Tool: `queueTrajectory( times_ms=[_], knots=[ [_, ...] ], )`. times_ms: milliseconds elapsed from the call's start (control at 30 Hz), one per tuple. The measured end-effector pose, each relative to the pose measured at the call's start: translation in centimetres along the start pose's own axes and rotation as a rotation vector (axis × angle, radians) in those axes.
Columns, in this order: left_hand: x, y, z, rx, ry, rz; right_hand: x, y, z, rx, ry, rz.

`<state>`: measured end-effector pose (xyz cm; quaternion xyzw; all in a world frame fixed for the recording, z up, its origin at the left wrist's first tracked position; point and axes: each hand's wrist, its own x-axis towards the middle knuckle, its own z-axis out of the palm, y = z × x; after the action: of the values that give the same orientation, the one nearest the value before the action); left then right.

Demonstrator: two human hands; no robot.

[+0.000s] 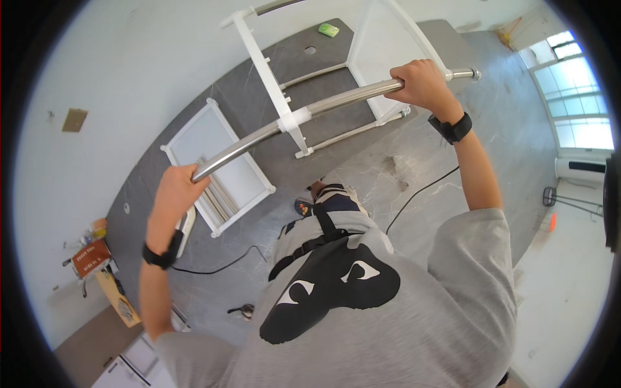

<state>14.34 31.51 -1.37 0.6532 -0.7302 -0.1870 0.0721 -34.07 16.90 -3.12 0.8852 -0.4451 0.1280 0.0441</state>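
A partly assembled rack of white plastic shelf frames and shiny metal tubes lies on its side at the far middle. My left hand [176,197] is closed round the free end of a metal tube [240,151], which meets a white corner connector on the middle shelf frame [262,68]. On the other side of that connector, my right hand [420,84] grips another metal tube [354,97] in line with the first. This tube runs on to a white end shelf [388,42] with a caster [476,75] at its corner.
Beneath the rack is a dark grey table [194,116]. Another white shelf frame [249,161] lies there with several loose tubes [220,202] on it. A green packet [328,30] sits at the far edge. Black cables [414,200] hang near my body.
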Motion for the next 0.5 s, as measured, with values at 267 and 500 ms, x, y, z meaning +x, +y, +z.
queueTrajectory(
  times_ms=[267, 500],
  knots=[
    [3.4, -4.2, -2.0, -0.727, -1.254, -0.413, 0.4, 0.4, 0.0, -0.027, -0.025, -0.022],
    [1.6, -2.4, -1.3, -0.269, -0.545, -0.050, 0.5, -0.2, -0.5, -0.058, -0.001, -0.063]
  ],
)
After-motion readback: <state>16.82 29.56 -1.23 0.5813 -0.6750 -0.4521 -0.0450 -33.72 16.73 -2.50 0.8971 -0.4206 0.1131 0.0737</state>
